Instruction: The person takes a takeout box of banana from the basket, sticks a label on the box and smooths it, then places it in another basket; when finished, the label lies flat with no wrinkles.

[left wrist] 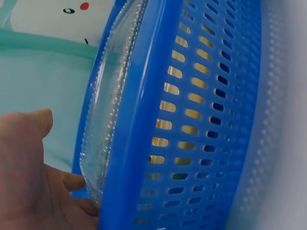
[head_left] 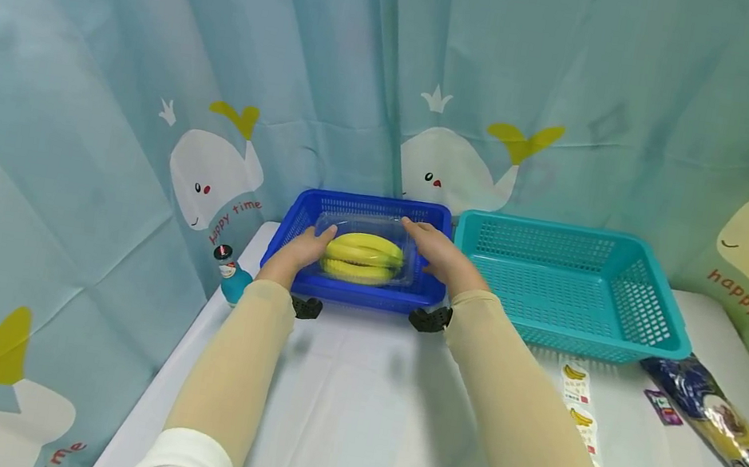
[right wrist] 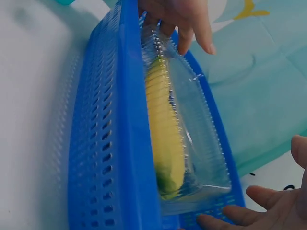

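A clear plastic box (head_left: 370, 225) with yellow bananas (head_left: 364, 252) inside sits in the blue basket (head_left: 365, 295). At the box's left end is my left hand (head_left: 302, 251); its fingertips reach the clear rim in the left wrist view, with the thumb raised apart from it. My right hand (head_left: 440, 251) is at the right end, over the basket's side. In the right wrist view its extended fingers (right wrist: 240, 214) lie beside the box's end, along the basket rim. Neither hand curls round the box.
Right of the blue basket stands a teal basket (head_left: 548, 288). A blue bottle with a black cap (head_left: 234, 284) is at the left table edge. On the right lie banana-print stickers (head_left: 576, 383), a small purple packet (head_left: 664, 407) and a long yellow-and-blue bag (head_left: 737, 433). A whale-print curtain (head_left: 332, 130) hangs behind.
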Motion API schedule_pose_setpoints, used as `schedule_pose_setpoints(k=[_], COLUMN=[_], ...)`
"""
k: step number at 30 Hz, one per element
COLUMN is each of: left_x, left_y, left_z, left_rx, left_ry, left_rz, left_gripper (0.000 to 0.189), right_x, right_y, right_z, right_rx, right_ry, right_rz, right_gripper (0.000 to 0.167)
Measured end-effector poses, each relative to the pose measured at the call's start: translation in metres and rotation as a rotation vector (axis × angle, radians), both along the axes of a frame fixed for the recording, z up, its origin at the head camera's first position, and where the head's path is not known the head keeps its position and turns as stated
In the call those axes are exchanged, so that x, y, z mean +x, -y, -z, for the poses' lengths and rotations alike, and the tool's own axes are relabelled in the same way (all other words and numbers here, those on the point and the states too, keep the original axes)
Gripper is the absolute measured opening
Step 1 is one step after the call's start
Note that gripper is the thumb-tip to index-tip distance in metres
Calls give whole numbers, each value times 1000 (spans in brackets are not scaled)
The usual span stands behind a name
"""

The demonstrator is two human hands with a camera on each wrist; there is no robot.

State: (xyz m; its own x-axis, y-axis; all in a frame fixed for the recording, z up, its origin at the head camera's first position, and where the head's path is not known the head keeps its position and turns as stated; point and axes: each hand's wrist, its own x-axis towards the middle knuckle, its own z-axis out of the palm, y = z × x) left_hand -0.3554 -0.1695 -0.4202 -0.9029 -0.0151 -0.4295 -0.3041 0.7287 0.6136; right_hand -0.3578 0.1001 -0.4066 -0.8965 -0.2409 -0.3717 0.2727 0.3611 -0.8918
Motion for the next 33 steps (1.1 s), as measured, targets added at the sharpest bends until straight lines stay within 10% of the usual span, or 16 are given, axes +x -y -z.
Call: schedule_pose_setpoints(k=[33], left_x=[-15], left_y=[5], left_z=[8], left_rx=[47], left_ry=[48], left_rz=[-44], left_gripper=[85], right_x=[-13], right_y=[12], right_z=[16], right_rx=[-85], right_ry=[184], right_rz=[36], right_gripper=[85])
